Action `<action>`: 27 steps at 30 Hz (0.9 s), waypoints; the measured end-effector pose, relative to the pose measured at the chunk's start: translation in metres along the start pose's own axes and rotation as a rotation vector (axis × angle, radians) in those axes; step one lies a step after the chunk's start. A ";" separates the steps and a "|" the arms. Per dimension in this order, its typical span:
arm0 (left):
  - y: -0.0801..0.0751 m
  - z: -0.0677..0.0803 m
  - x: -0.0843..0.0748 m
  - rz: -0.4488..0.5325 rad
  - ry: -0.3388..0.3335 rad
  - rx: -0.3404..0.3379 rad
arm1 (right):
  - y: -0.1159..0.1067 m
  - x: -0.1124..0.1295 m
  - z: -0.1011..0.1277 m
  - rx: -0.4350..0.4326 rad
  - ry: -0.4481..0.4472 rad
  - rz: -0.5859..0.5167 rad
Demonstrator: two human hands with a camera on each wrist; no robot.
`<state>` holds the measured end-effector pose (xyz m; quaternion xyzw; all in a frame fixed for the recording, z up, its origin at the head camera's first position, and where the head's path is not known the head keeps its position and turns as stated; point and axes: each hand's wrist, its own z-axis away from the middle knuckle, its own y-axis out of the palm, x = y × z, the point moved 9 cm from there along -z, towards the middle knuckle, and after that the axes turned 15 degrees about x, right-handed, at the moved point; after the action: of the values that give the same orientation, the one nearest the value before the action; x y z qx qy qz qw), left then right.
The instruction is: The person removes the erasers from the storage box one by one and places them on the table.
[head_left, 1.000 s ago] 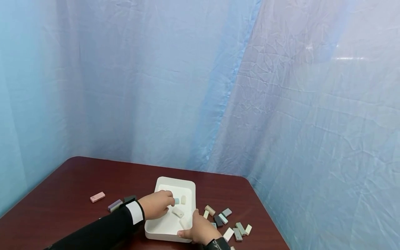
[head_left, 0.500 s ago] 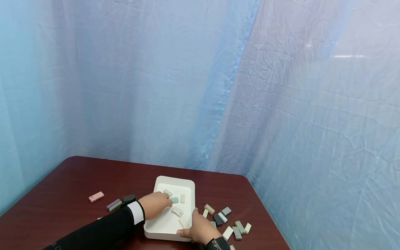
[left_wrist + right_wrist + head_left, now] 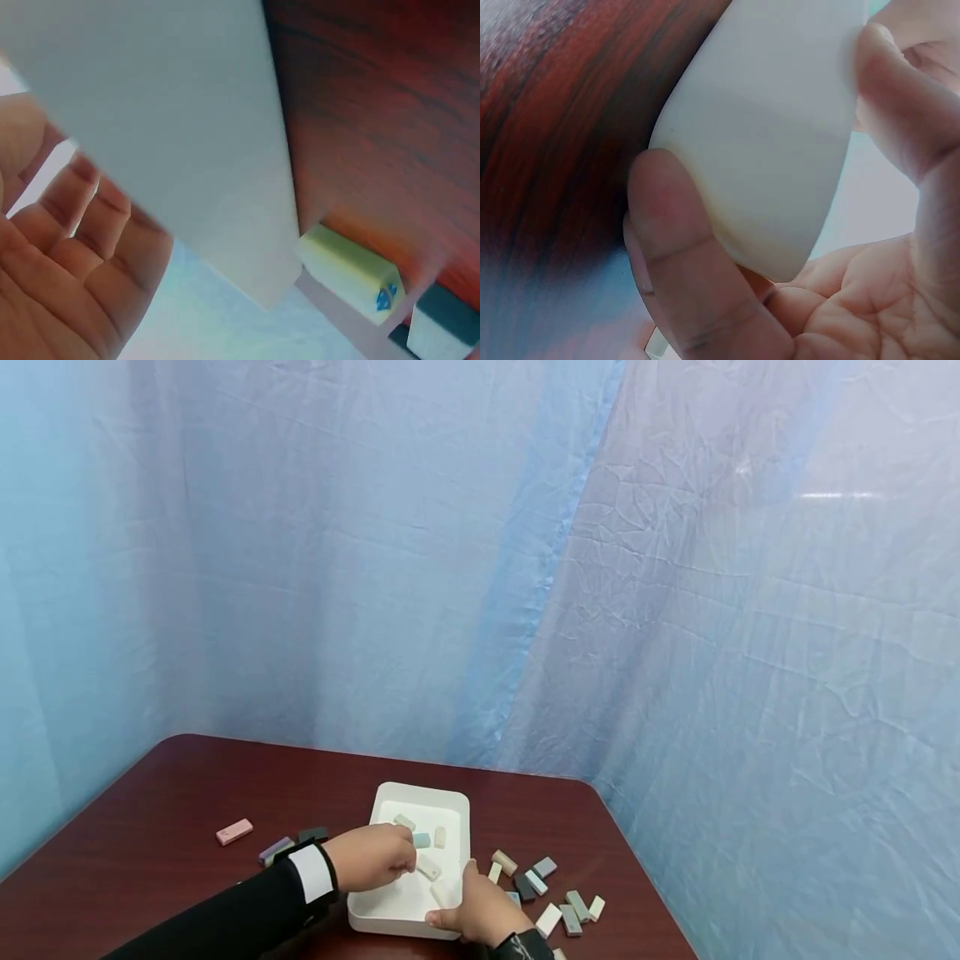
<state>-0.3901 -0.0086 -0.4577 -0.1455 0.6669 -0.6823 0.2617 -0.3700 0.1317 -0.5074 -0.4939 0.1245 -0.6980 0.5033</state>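
A white rectangular tray (image 3: 408, 929) stands on the dark red table, holding several small pale blocks. Among them are a pale blue block (image 3: 422, 840), a cream block (image 3: 440, 837) and a white block (image 3: 428, 867). My left hand (image 3: 371, 857) reaches over the tray's left wall, fingers curled down inside. In the left wrist view, the tray wall (image 3: 180, 142) hides these fingertips; I cannot tell whether they pinch a block. My right hand (image 3: 483, 910) grips the tray's near right corner, its thumb against the outer near wall. The right wrist view shows the tray wall (image 3: 765, 135) close up.
Right of the tray lie several loose blocks, including a tan block (image 3: 504, 862), a dark block (image 3: 523, 887) and a white block (image 3: 548, 920). On the left are a pink block (image 3: 235, 832) and a purple block (image 3: 277, 848). Blue curtains (image 3: 412, 568) hang behind the table.
My left hand has drawn slightly back toward the tray's near left. A pale block near the tray's far left and more of the pale blue block have come into sight. The right hand stays put.
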 end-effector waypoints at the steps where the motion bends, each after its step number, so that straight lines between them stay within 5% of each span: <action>1: -0.002 0.002 -0.001 -0.002 0.008 -0.015 | 0.000 0.000 0.000 0.003 0.001 -0.004; 10: -0.009 0.031 -0.014 -0.013 0.075 -0.160 | 0.001 -0.001 0.001 0.014 0.000 -0.021; 18: -0.021 0.055 -0.008 0.035 0.061 -0.290 | 0.000 -0.002 0.003 0.005 0.006 -0.033; 22: -0.028 0.062 0.016 0.024 -0.064 -0.322 | 0.001 -0.002 0.002 -0.002 0.009 -0.045; 27: -0.028 0.074 0.076 0.022 -0.315 -0.290 | 0.000 -0.002 0.002 -0.002 0.000 -0.045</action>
<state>-0.4170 -0.1131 -0.4361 -0.2792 0.7105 -0.5450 0.3467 -0.3682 0.1335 -0.5076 -0.4969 0.1141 -0.7091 0.4871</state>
